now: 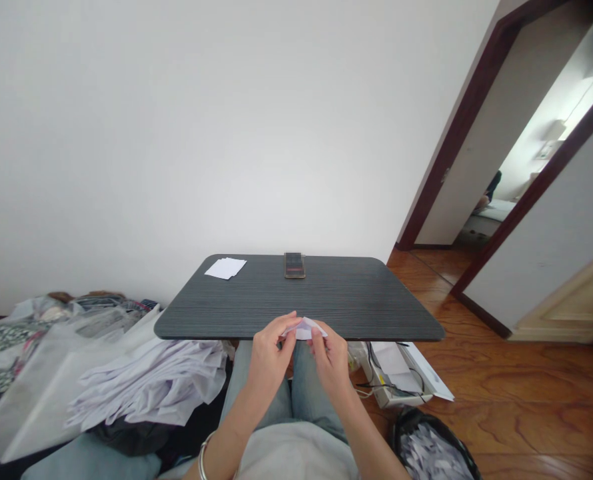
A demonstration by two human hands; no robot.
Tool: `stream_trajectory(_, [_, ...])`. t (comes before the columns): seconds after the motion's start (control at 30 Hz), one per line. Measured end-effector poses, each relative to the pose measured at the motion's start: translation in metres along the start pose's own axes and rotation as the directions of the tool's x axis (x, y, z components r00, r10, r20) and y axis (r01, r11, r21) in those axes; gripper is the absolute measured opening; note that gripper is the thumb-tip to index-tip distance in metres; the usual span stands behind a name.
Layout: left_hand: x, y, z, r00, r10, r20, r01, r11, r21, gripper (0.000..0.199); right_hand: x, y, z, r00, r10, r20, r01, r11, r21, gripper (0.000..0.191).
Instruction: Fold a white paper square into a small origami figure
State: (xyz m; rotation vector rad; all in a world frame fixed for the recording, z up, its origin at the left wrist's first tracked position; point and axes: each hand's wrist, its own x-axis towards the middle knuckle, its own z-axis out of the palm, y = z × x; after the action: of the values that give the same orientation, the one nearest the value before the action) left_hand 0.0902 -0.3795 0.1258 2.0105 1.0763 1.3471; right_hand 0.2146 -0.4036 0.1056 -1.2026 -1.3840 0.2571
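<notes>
A small folded piece of white paper (305, 329) is held between my two hands at the near edge of the dark table (256, 300). My left hand (272, 350) pinches its left end between thumb and fingers. On the other end, the thumb and fingers of my right hand (330, 353) are closed as well. The paper has a raised crease in the middle, and my fingers cover both of its ends. Toward the back left of the table lies a small stack of white paper sheets (225, 268).
A phone (294, 265) lies at the table's back edge against the wall. Left of my legs is a heap of white cloth or paper (156, 380). A white box with cables (396, 373) and a black bag of scraps (431, 447) stand on the floor at right.
</notes>
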Motion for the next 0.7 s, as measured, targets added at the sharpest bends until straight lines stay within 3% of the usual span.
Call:
stream_trajectory(0.23, [0.005, 0.000, -0.009, 0.998, -0.062, 0.014, 0.062, 0.998, 0.018, 0.023, -0.002, 0.000, 0.009, 0.995, 0.049, 0.088, -0.046, 0.998, -0.040, 0.027])
stream_trajectory(0.47, [0.004, -0.003, -0.003, 0.997, -0.078, 0.008, 0.078, 0.997, 0.000, 0.025, 0.002, -0.005, 0.007, 0.993, 0.078, 0.091, -0.063, 0.986, -0.156, 0.019])
stream_trajectory(0.7, [0.002, -0.002, 0.001, 0.998, -0.057, -0.002, 0.057, 0.998, -0.021, 0.020, 0.001, 0.000, 0.009, 0.993, 0.096, 0.063, -0.088, 0.988, -0.130, 0.016])
